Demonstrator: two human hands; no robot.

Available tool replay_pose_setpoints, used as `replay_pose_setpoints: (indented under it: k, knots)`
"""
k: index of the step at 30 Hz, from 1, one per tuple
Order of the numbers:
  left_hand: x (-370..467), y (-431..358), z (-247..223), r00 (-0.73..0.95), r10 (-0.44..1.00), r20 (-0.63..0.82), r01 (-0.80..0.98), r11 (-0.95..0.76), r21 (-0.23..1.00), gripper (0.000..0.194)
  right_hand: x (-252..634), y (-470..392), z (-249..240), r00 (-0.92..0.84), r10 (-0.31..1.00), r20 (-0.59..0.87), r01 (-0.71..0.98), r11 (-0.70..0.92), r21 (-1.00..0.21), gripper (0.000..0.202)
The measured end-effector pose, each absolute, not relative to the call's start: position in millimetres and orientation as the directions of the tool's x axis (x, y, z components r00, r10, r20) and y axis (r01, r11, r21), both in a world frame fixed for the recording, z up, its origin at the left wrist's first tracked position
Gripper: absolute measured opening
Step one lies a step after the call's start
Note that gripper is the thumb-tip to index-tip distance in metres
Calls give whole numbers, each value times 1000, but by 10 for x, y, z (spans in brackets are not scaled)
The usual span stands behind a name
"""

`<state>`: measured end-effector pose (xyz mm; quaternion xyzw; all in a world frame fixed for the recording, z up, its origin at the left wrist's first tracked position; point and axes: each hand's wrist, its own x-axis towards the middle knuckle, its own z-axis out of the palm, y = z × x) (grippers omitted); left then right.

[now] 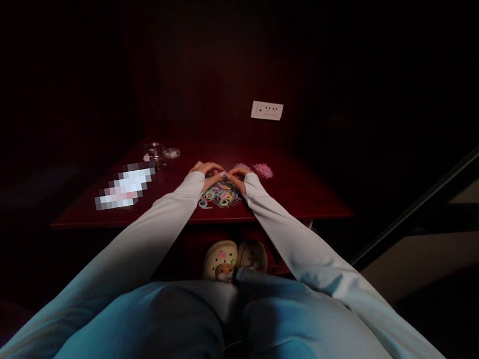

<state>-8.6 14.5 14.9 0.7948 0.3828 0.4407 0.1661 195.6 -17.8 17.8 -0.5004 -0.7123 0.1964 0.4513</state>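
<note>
Both hands meet at their fingertips over a pile of small colourful rings and bits (220,196) near the table's front edge. My left hand (208,172) comes in from the left with its fingers bent and thumb toward the right. From the right, my right hand (238,177) has its fingers pressed together against the left fingertips. Something tiny and pale may be between them, too small to name. Just beyond my right hand lie a pink fluffy bundle (263,170) and a pale purple one (243,167).
On the dark red table (90,214), a blurred bright flat object (126,186) lies at the left. Behind it stand a clear jar (155,151) and a round lid or dish (171,153). A socket plate (267,110) is on the back wall. Shoes (220,260) show below the edge.
</note>
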Motion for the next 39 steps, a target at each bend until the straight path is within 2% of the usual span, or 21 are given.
replay_pose_setpoints:
  k: [2,8,12,19,25,30,36,39]
  knots:
    - [-78,108,176,313,751,582,467,-655,594,30,1933,-188,173,-126,883,452,529,445,-723,43]
    - [-43,57,206,286,759,585,441,-646,623,36,1927,-269,213,-185,846,500,672,480,-564,26]
    - [-22,59,190,277,776,566,435,-627,647,31,1934,-317,262,-182,846,501,695,471,-543,28]
    - [-2,85,184,300,788,538,397,-616,681,33,1888,-381,289,-258,827,499,730,505,-461,27]
    - [-6,98,146,335,807,487,296,-581,759,38,1874,-380,295,-248,841,481,741,485,-465,24]
    - [-30,127,100,347,794,500,264,-594,760,42,1885,-409,303,-239,832,502,725,496,-478,23]
    - [-11,63,156,289,797,530,291,-600,745,35,1962,-344,257,-146,829,540,740,454,-497,40]
    - [0,25,187,284,801,526,296,-595,747,33,1987,-302,227,-170,836,522,739,459,-494,49]
